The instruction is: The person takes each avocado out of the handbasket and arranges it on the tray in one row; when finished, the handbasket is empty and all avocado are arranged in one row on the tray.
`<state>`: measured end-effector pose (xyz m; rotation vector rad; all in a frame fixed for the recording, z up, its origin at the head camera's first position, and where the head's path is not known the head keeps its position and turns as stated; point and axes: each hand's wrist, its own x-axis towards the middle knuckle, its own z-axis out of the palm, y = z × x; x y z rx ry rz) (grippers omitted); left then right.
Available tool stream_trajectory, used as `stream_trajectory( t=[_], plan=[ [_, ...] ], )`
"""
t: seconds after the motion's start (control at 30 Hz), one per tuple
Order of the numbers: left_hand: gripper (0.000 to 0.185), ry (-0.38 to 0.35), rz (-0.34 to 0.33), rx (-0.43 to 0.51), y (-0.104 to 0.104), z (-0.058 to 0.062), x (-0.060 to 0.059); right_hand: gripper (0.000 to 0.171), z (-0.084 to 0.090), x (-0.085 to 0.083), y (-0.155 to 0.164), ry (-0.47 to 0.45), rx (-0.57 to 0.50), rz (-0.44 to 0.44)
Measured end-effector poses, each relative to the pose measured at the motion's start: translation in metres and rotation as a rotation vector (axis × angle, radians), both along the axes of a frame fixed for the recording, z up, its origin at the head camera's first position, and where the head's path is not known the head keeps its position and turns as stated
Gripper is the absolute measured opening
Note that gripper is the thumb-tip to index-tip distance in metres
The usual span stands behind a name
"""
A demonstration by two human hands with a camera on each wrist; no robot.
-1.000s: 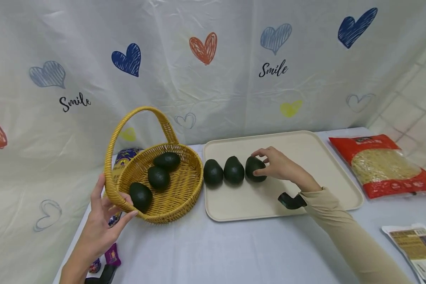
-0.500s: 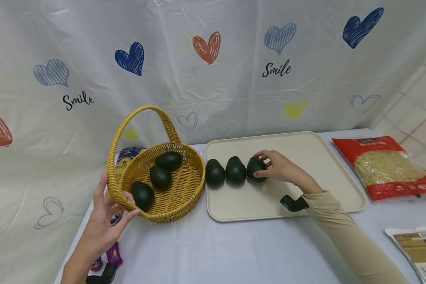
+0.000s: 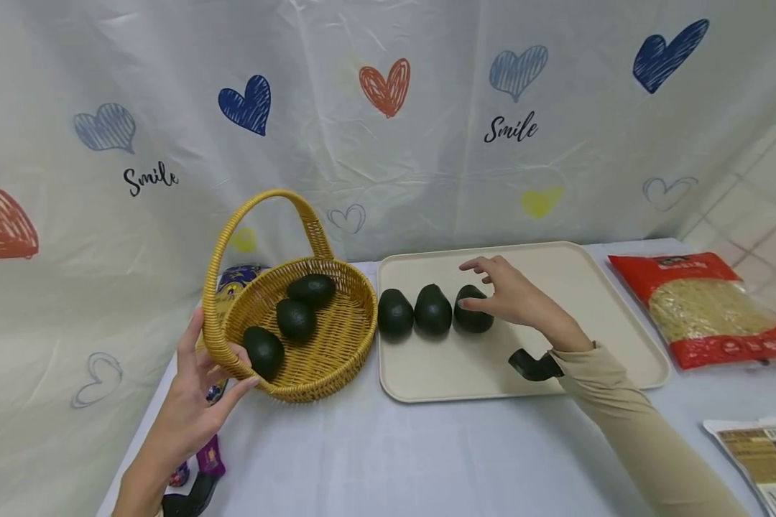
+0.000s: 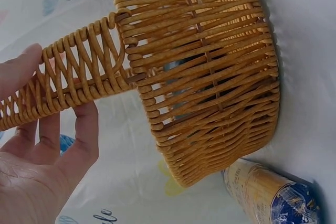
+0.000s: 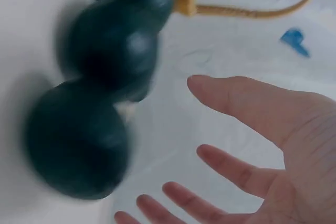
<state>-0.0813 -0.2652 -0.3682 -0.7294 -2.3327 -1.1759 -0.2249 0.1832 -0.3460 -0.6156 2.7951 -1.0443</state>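
My left hand holds the handle of a yellow wicker basket near its base, thumb on one side and fingers on the other in the left wrist view. Inside the basket lie three dark green avocados, the nearest avocado close to my fingers. Three more stand in a row on a cream tray, beside the basket. Over the rightmost avocado hovers my right hand, its fingers spread and holding nothing. In the right wrist view a gap shows between my fingers and that avocado.
Right of the tray lies a red bag of pasta, with a brown-and-white packet nearer the front. A blue-and-yellow package is behind the basket. Purple-wrapped snacks lie by my left wrist. A heart-printed curtain hangs at the back.
My right hand has let go of the rightmost avocado and lifted off it, fingers spreading; the avocado stays on the tray. My left hand still holds the basket handle. The head view shifted slightly.
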Motion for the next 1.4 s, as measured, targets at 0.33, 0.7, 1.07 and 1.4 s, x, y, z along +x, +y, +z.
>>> stream_trajectory(
  t=[0.33,0.7,1.07,1.4],
  plan=[
    [0.107,0.031,-0.034,0.014,-0.002,-0.003,-0.003,0.044,0.029,0.014,-0.109,0.143,-0.074,0.248],
    [0.134,-0.004,0.007,-0.006,0.003,0.000,-0.003,0.048,0.000,0.027,-0.231,0.046,-0.021,0.550],
    [0.130,-0.008,-0.030,0.026,-0.001,-0.003,-0.002,0.058,-0.022,0.011,-0.281,-0.037,0.113,0.620],
    [0.129,0.000,-0.042,0.034,0.000,-0.004,-0.003,0.046,-0.033,0.012,-0.288,0.000,0.166,0.664]
  ],
)
